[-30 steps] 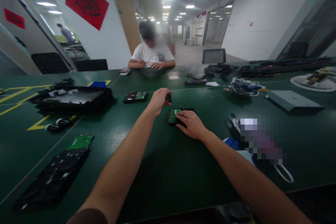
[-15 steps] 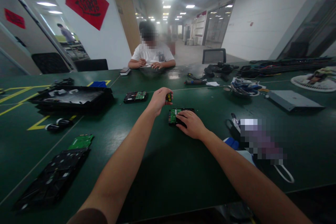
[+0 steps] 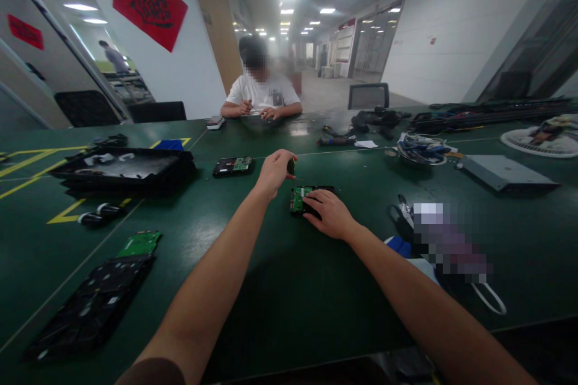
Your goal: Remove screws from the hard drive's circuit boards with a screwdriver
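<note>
Rolling in the left hand (image 3: 275, 173), the slim tool (image 3: 292, 168) is now hiding the yellow marking it was showing; those fingers are curling closed around its handle. Meanwhile the right hand (image 3: 330, 213), half curled, is holding the circuit-board device (image 3: 298, 200), sitting on the green table (image 3: 271, 289).

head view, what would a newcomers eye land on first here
Probably the bright red sheet with dark writing, tilted on the white wall at upper left. Next, the two bare hands near the middle: the left hand holds a small tool above a device with a green circuit board, and the right hand rests on that device. Beyond them, a person in a white shirt sits across the green table.
</note>
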A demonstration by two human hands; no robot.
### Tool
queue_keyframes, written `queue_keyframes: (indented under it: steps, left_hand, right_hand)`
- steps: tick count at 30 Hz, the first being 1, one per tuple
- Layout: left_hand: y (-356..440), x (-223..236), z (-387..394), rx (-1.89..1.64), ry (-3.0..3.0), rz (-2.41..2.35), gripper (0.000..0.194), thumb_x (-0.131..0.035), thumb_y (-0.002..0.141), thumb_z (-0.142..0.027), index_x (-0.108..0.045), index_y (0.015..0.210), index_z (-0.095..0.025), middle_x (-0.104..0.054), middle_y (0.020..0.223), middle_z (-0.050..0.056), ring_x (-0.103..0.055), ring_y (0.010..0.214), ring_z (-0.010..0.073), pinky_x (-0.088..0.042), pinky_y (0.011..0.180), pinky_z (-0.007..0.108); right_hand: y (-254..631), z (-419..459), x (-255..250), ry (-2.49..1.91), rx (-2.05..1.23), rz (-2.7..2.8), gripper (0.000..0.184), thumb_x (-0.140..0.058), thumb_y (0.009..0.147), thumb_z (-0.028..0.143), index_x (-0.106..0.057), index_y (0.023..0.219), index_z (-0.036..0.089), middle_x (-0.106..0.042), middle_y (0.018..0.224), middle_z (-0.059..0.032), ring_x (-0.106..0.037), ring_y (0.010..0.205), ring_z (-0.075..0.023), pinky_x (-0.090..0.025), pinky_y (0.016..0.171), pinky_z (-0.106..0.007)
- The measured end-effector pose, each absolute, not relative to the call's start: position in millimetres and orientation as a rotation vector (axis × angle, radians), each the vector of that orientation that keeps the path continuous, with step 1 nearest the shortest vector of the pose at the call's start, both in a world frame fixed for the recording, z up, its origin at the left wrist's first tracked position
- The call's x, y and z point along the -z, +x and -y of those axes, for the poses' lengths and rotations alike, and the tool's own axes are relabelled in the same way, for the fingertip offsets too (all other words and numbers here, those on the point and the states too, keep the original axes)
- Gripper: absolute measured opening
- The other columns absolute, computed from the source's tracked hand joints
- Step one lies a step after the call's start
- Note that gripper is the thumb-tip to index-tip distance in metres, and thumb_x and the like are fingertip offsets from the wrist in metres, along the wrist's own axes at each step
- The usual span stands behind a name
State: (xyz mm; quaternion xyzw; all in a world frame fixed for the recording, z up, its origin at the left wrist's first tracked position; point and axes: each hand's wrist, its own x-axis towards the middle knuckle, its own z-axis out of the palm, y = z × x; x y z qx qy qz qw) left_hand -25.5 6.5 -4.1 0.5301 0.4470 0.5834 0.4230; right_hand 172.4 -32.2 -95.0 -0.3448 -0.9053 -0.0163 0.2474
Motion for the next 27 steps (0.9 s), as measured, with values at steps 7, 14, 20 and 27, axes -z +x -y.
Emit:
queue_keyframes:
  steps: [7,14,20,27]
  left_hand:
    - [-25.9,2.3,-5.9,-1.309,1.154,-0.942,0.022,-0.062,0.077,-0.034,-0.065,0.085,-0.014,-0.067,0.080,0.010,-0.065,0.075,0.0204,-0.057,0.060,0.032]
    - [-27.1,0.0,-4.3,-1.365,1.180,-0.972,0.019,-0.060,0.076,-0.031,-0.067,0.077,-0.014,-0.061,0.077,0.008,-0.061,0.075,0.0182,-0.058,0.064,0.033]
    - [-26.0,-2.9,-0.8,-1.266,1.203,-0.933,0.019,-0.061,0.079,-0.031,-0.066,0.084,-0.013,-0.065,0.079,0.010,-0.063,0.076,0.0197,-0.059,0.065,0.035]
    - [-26.6,0.7,-7.8,-1.325,1.094,-0.897,0.011,-0.061,0.078,-0.024,-0.061,0.082,-0.014,-0.066,0.076,0.009,-0.066,0.074,0.0187,-0.060,0.072,0.037]
  right_hand:
    - [172.2,33.2,94.0,-0.943,0.037,2.461,0.041,-0.058,0.096,0.038,-0.062,0.132,0.020,-0.061,0.131,-0.0137,-0.053,0.125,-0.0297,-0.039,0.111,-0.054]
    - [172.6,33.1,93.1,-0.953,0.036,2.473,0.042,-0.057,0.096,0.040,-0.061,0.133,0.020,-0.060,0.132,-0.0135,-0.053,0.125,-0.0295,-0.038,0.112,-0.055]
    - [172.5,32.5,94.9,-0.942,0.035,2.458,0.041,-0.058,0.096,0.039,-0.062,0.132,0.020,-0.061,0.131,-0.0137,-0.053,0.125,-0.0296,-0.038,0.111,-0.055]
    - [172.2,32.8,94.1,-0.934,0.032,2.455,0.041,-0.059,0.095,0.039,-0.063,0.131,0.021,-0.061,0.130,-0.0138,-0.054,0.124,-0.0302,-0.039,0.111,-0.055]
